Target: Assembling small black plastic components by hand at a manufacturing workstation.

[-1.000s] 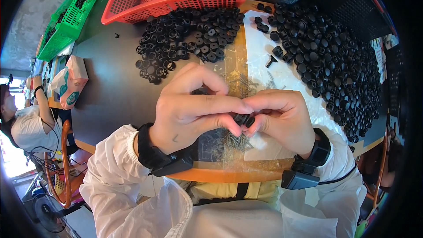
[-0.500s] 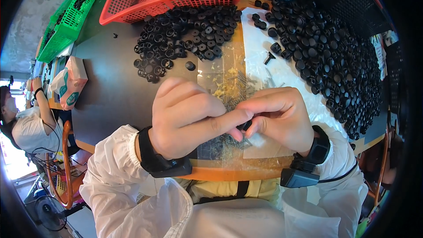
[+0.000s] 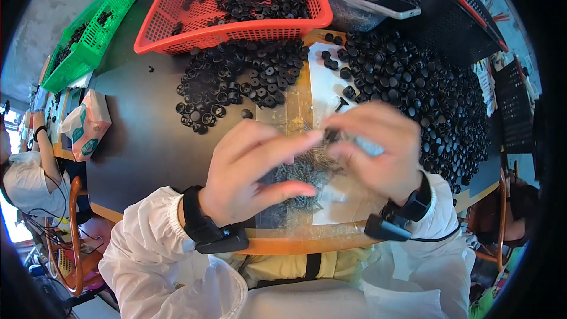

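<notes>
My left hand (image 3: pixel 245 168) hovers over the near middle of the table, thumb and index finger apart and nothing between them. Just to its right, my right hand (image 3: pixel 381 147), smeared by motion, pinches a small black plastic part (image 3: pixel 332 135) between thumb and fingers. The blur hides that part's exact shape. Beneath the hands lies a pile of thin metal pins (image 3: pixel 298 180). Beyond my left hand, black ring-shaped parts and discs (image 3: pixel 251 74) are heaped. To the right spreads a large mound of black round-capped pieces (image 3: pixel 407 77) on white sheeting (image 3: pixel 323 77).
A red basket (image 3: pixel 233 38) of black parts stands at the back, beside a clear plastic tub (image 3: pixel 354 15) with a phone (image 3: pixel 397 7) across it. Black crates (image 3: pixel 455 23) rise back right. At left are a green basket (image 3: pixel 94 41), a tissue pack (image 3: pixel 91 124) and a person (image 3: pixel 35 171).
My hands have drawn apart. The left one has opened, while the right has moved up slightly with the black part. The view has shifted, showing more of the red basket.
</notes>
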`<move>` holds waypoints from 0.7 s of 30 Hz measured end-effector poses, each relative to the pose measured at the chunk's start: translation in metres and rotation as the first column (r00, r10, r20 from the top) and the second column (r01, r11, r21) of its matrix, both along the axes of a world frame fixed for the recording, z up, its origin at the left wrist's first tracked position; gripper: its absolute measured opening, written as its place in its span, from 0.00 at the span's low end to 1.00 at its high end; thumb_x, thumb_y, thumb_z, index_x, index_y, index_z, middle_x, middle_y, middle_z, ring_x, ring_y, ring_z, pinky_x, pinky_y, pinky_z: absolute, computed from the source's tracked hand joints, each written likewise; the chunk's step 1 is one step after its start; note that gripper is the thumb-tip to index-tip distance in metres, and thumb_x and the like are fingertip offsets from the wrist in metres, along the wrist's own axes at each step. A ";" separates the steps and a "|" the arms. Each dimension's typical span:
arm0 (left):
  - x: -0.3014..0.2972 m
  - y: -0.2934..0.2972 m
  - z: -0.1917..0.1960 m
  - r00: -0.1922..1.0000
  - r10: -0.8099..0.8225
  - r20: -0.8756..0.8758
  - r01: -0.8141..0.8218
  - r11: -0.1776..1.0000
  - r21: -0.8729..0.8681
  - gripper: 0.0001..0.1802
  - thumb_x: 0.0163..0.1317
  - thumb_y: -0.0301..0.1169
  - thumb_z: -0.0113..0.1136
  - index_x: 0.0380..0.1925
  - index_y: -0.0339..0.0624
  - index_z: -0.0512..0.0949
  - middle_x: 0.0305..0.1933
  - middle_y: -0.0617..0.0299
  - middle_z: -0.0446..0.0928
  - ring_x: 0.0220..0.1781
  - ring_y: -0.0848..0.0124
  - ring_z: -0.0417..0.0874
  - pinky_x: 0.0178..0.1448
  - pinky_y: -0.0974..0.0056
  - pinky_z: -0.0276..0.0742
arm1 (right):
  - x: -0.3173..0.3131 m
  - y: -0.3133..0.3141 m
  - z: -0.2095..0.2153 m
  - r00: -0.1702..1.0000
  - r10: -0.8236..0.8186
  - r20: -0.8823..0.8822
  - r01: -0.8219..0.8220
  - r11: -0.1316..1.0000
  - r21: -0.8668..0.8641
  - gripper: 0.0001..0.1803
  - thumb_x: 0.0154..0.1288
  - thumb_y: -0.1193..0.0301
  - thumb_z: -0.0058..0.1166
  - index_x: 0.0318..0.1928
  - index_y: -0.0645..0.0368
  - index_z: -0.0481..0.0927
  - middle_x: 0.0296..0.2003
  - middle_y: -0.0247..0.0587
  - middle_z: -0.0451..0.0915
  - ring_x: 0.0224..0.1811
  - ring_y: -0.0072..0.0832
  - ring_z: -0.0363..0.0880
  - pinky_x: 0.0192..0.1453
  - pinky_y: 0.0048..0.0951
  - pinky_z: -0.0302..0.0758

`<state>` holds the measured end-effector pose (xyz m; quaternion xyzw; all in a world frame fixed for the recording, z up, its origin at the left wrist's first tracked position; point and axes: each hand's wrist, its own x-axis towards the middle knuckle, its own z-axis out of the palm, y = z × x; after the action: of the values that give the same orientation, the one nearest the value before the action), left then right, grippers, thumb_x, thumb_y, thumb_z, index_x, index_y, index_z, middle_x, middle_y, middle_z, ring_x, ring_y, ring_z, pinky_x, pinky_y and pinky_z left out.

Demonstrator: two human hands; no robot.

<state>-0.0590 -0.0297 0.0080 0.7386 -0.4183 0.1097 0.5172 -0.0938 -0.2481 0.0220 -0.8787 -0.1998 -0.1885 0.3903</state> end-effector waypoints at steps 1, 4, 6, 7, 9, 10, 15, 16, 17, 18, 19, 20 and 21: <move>-0.002 0.003 0.002 0.999 0.007 -0.051 -0.009 0.999 -0.034 0.28 0.44 0.35 0.75 0.50 0.48 0.81 0.32 0.63 0.73 0.34 0.68 0.75 0.37 0.67 0.70 | 0.007 -0.008 0.003 0.980 -0.121 0.161 0.150 0.971 -0.188 0.17 0.47 0.73 0.68 0.41 0.56 0.85 0.34 0.38 0.83 0.37 0.36 0.80 0.44 0.33 0.77; 0.005 0.010 -0.001 0.995 -0.095 -0.013 0.095 0.995 -0.024 0.22 0.52 0.36 0.73 0.45 0.39 0.80 0.32 0.63 0.74 0.32 0.72 0.73 0.38 0.68 0.68 | 0.023 -0.034 0.012 0.819 -0.346 0.458 0.548 0.710 -0.442 0.17 0.51 0.72 0.64 0.44 0.55 0.83 0.40 0.38 0.82 0.46 0.38 0.76 0.51 0.36 0.73; 0.006 0.006 -0.003 0.992 -0.123 -0.020 0.123 0.992 -0.005 0.13 0.53 0.29 0.70 0.39 0.44 0.81 0.31 0.64 0.75 0.31 0.71 0.74 0.36 0.67 0.68 | 0.028 -0.039 0.013 0.802 -0.382 0.459 0.583 0.667 -0.465 0.17 0.52 0.73 0.62 0.46 0.56 0.82 0.44 0.39 0.79 0.50 0.39 0.73 0.55 0.37 0.71; 0.008 0.006 -0.006 0.991 -0.110 0.081 0.104 0.991 0.086 0.12 0.51 0.28 0.70 0.37 0.45 0.82 0.29 0.65 0.75 0.30 0.70 0.74 0.35 0.66 0.69 | 0.031 -0.037 0.012 0.827 -0.360 0.432 0.545 0.699 -0.462 0.17 0.52 0.73 0.62 0.46 0.56 0.82 0.44 0.39 0.79 0.50 0.39 0.73 0.55 0.37 0.71; 0.006 0.004 -0.002 0.983 -0.041 0.177 0.002 0.977 0.214 0.09 0.48 0.25 0.68 0.31 0.48 0.82 0.25 0.65 0.74 0.28 0.65 0.74 0.32 0.64 0.70 | 0.035 -0.027 0.004 0.905 -0.275 0.325 0.396 0.823 -0.407 0.18 0.51 0.74 0.61 0.46 0.56 0.82 0.43 0.38 0.79 0.49 0.40 0.74 0.54 0.38 0.71; 0.007 0.006 -0.003 0.983 -0.041 0.178 0.002 0.977 0.214 0.09 0.48 0.25 0.68 0.31 0.48 0.82 0.25 0.65 0.74 0.28 0.65 0.74 0.32 0.64 0.70 | 0.039 -0.021 0.001 0.954 -0.176 0.243 0.264 0.879 -0.397 0.17 0.52 0.75 0.61 0.45 0.56 0.82 0.41 0.37 0.79 0.47 0.39 0.74 0.54 0.38 0.72; 0.023 0.014 -0.007 0.973 0.111 0.203 -0.171 0.935 0.309 0.06 0.52 0.26 0.65 0.30 0.44 0.79 0.29 0.61 0.77 0.30 0.62 0.76 0.35 0.62 0.73 | 0.075 0.005 -0.013 0.976 -0.071 0.205 0.159 0.875 -0.456 0.13 0.55 0.73 0.59 0.43 0.55 0.82 0.36 0.35 0.78 0.44 0.35 0.75 0.49 0.35 0.73; 0.026 0.015 -0.008 0.971 0.129 0.203 -0.185 0.940 0.287 0.06 0.53 0.25 0.65 0.31 0.44 0.79 0.29 0.62 0.77 0.31 0.61 0.76 0.36 0.62 0.73 | 0.080 0.006 -0.015 0.978 -0.075 0.195 0.159 0.872 -0.462 0.13 0.55 0.73 0.59 0.43 0.55 0.82 0.36 0.35 0.78 0.44 0.35 0.75 0.49 0.35 0.73; 0.027 0.016 -0.007 0.971 0.129 0.201 -0.188 0.931 0.312 0.05 0.53 0.26 0.64 0.30 0.43 0.79 0.30 0.62 0.76 0.32 0.61 0.76 0.37 0.62 0.73 | 0.085 0.006 -0.016 0.980 -0.061 0.189 0.149 0.852 -0.501 0.12 0.56 0.73 0.58 0.42 0.55 0.82 0.35 0.35 0.78 0.44 0.35 0.76 0.49 0.35 0.74; 0.027 0.017 -0.007 0.971 0.130 0.199 -0.188 0.931 0.313 0.05 0.53 0.26 0.64 0.30 0.43 0.79 0.30 0.62 0.76 0.32 0.61 0.76 0.37 0.62 0.73 | 0.089 0.008 -0.018 0.981 -0.041 0.192 0.139 0.835 -0.532 0.11 0.56 0.72 0.58 0.41 0.55 0.82 0.35 0.35 0.78 0.43 0.35 0.76 0.48 0.35 0.74; 0.027 0.019 -0.007 0.965 0.139 0.222 -0.207 0.924 0.323 0.05 0.52 0.27 0.65 0.30 0.43 0.79 0.30 0.62 0.77 0.32 0.61 0.76 0.38 0.62 0.73 | 0.090 0.008 -0.021 0.980 -0.046 0.196 0.143 0.847 -0.513 0.09 0.56 0.71 0.58 0.39 0.56 0.82 0.34 0.37 0.79 0.43 0.38 0.77 0.47 0.36 0.75; 0.027 0.019 -0.007 0.958 0.148 0.244 -0.226 0.916 0.332 0.06 0.51 0.28 0.66 0.29 0.44 0.79 0.30 0.63 0.77 0.33 0.61 0.76 0.38 0.62 0.73 | 0.089 0.008 -0.020 0.980 -0.046 0.195 0.142 0.847 -0.512 0.09 0.56 0.71 0.58 0.39 0.56 0.82 0.34 0.37 0.79 0.43 0.38 0.77 0.47 0.36 0.75; 0.028 0.020 -0.007 0.959 0.149 0.241 -0.227 0.915 0.335 0.06 0.51 0.28 0.66 0.29 0.44 0.79 0.30 0.63 0.77 0.33 0.61 0.76 0.38 0.62 0.73 | 0.088 0.009 -0.020 0.984 -0.051 0.172 0.135 0.842 -0.523 0.09 0.56 0.71 0.59 0.39 0.55 0.81 0.34 0.38 0.79 0.42 0.38 0.78 0.46 0.37 0.75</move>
<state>-0.0311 -0.0097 0.0013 0.8417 -0.4102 0.1584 0.3134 -0.0056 -0.2395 0.0022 -0.9442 -0.2302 -0.2107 0.1055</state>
